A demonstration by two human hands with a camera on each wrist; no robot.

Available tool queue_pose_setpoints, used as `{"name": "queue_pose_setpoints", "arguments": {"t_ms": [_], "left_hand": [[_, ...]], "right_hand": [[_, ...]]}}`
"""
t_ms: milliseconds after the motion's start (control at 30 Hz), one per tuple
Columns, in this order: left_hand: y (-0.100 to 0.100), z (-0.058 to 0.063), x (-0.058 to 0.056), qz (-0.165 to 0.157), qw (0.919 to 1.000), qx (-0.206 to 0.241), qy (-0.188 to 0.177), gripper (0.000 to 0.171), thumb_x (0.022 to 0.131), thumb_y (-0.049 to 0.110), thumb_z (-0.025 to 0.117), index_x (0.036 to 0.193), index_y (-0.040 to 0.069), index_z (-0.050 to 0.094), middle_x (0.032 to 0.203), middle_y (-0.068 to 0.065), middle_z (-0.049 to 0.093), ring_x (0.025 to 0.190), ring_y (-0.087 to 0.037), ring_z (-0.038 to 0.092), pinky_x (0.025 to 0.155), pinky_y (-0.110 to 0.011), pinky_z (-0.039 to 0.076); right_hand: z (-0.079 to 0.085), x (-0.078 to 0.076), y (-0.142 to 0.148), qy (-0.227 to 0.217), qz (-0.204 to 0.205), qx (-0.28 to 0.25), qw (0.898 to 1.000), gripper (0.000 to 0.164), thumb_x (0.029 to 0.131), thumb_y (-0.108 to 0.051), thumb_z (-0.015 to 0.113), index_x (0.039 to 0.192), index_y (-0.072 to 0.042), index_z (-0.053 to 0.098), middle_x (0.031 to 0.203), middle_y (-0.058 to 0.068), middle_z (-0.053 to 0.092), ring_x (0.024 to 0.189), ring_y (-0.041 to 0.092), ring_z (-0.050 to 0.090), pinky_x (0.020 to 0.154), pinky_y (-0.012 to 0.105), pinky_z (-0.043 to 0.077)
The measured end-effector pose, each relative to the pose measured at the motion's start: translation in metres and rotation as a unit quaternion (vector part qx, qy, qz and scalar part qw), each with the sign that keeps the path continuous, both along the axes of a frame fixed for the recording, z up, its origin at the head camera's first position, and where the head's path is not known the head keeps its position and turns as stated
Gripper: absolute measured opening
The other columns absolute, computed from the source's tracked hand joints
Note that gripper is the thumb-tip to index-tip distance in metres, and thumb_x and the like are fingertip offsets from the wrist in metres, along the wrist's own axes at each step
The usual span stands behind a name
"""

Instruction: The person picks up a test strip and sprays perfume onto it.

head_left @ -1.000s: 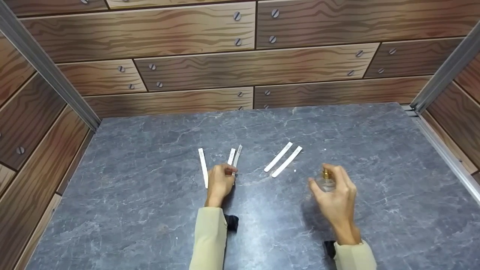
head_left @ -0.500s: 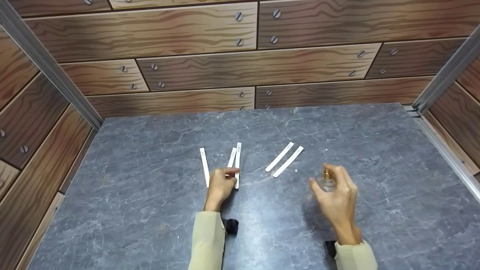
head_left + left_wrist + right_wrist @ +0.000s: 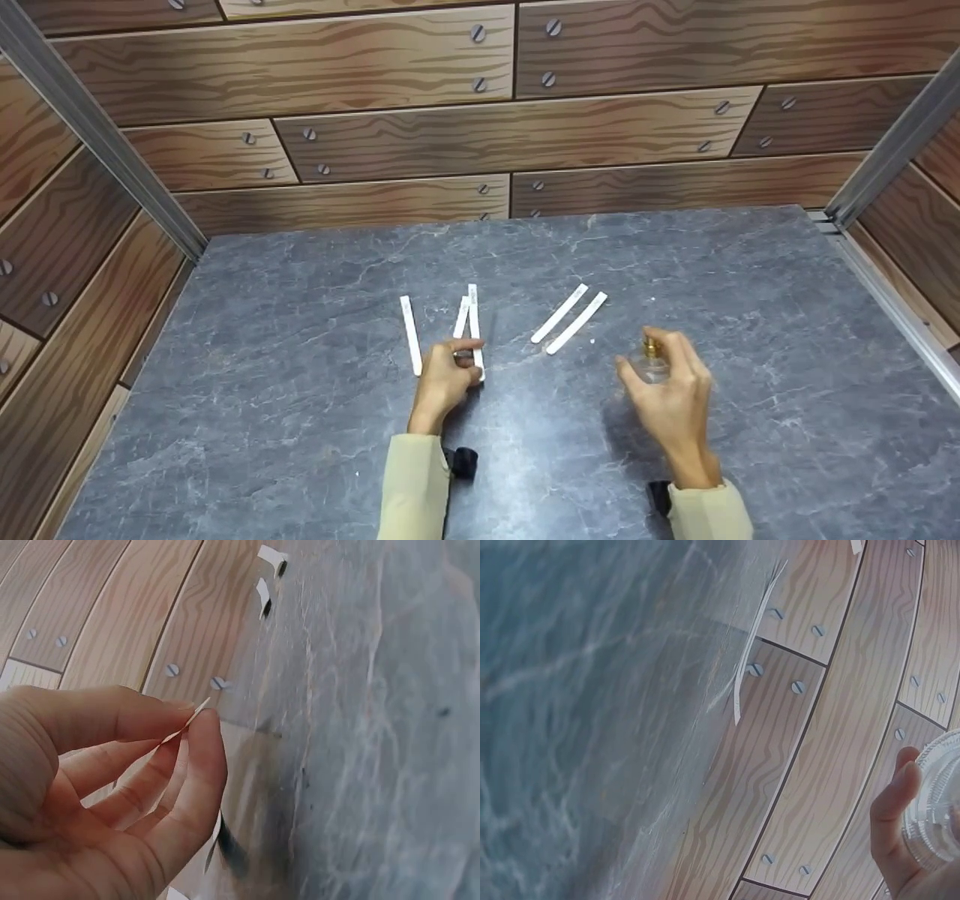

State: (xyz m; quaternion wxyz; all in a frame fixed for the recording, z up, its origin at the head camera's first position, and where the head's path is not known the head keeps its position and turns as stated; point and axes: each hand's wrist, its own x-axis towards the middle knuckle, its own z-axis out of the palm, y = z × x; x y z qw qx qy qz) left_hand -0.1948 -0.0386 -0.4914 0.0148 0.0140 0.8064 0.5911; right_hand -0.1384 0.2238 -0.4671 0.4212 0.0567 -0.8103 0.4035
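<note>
My left hand [image 3: 442, 381] pinches a white perfume test strip [image 3: 473, 315] near its lower end, between thumb and fingertips; in the left wrist view the strip [image 3: 197, 712] shows thin and edge-on. Behind it lies another strip [image 3: 461, 319], its lower part hidden by the hand. One more strip [image 3: 410, 334] lies just left of the hand. My right hand [image 3: 679, 401] grips a clear glass perfume bottle [image 3: 654, 368] with a gold spray neck, index finger over its top. In the right wrist view only the bottle's clear ribbed base [image 3: 928, 806] shows.
Two more white strips [image 3: 559, 313] lie side by side, slanted, between the hands on the grey marbled table [image 3: 315, 450]. Wood-patterned walls [image 3: 390, 135] and metal posts [image 3: 127, 142] enclose the back and sides.
The strip in my left hand has swung from leaning right to leaning slightly left, and that hand has drawn slightly nearer the body. The right hand and bottle stay nearly still.
</note>
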Motion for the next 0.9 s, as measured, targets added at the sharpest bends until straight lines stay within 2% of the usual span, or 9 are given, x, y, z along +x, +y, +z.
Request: {"name": "queue_pose_setpoints", "arguments": {"t_ms": [200,333,500,633,800,900], "left_hand": [[0.000,0.006,0.008,-0.023,0.9997,-0.007,0.001,0.046,0.074,-0.020,0.058,0.115,-0.006,0.073,0.083,-0.010,0.068,0.059,-0.013,0.058,0.045,-0.021,0.043],[0.000,0.009,0.013,-0.045,0.9989,-0.009,0.013,0.047,0.075,-0.020,0.059,0.118,-0.006,0.071,0.084,-0.014,0.071,0.060,-0.015,0.061,0.049,-0.025,0.049],[0.000,0.012,0.019,-0.065,0.9977,0.013,0.016,0.046,0.077,-0.020,0.058,0.120,-0.008,0.069,0.088,-0.017,0.070,0.062,-0.017,0.062,0.052,-0.034,0.055],[0.000,0.013,0.023,-0.069,0.9974,0.004,0.022,0.045,0.078,-0.020,0.059,0.120,-0.007,0.069,0.094,-0.017,0.070,0.063,-0.019,0.062,0.051,-0.031,0.054],[-0.001,0.015,0.029,-0.072,0.9969,0.000,0.029,0.043,0.078,-0.020,0.061,0.118,-0.006,0.071,0.095,-0.016,0.070,0.068,-0.021,0.065,0.055,-0.043,0.058],[-0.001,0.016,0.033,-0.076,0.9964,-0.003,0.039,0.044,0.078,-0.021,0.062,0.117,-0.005,0.071,0.098,-0.018,0.070,0.074,-0.025,0.068,0.057,-0.040,0.059]], "right_hand": [[0.000,0.000,-0.001,-0.002,-0.001,0.001,1.000,0.047,0.061,0.012,0.086,0.103,0.006,0.065,0.086,0.019,0.066,0.072,0.029,0.061,0.070,0.009,0.045],[0.000,0.000,0.000,-0.005,-0.002,0.003,1.000,0.047,0.061,0.013,0.086,0.103,0.007,0.065,0.086,0.019,0.067,0.073,0.030,0.062,0.071,0.009,0.045],[0.000,0.000,0.001,-0.002,-0.004,0.008,1.000,0.047,0.061,0.013,0.086,0.103,0.007,0.065,0.087,0.019,0.067,0.072,0.033,0.063,0.072,0.009,0.045],[-0.001,0.000,0.001,-0.001,-0.001,0.009,1.000,0.047,0.061,0.013,0.086,0.102,0.008,0.065,0.087,0.019,0.067,0.072,0.031,0.062,0.073,0.009,0.045],[-0.001,-0.001,0.000,0.002,0.000,0.008,1.000,0.047,0.061,0.012,0.086,0.103,0.007,0.065,0.087,0.019,0.067,0.072,0.030,0.062,0.072,0.009,0.045],[-0.001,-0.001,-0.001,0.005,-0.002,0.005,1.000,0.047,0.061,0.010,0.087,0.103,0.005,0.066,0.086,0.018,0.067,0.071,0.030,0.062,0.070,0.009,0.045]]}}
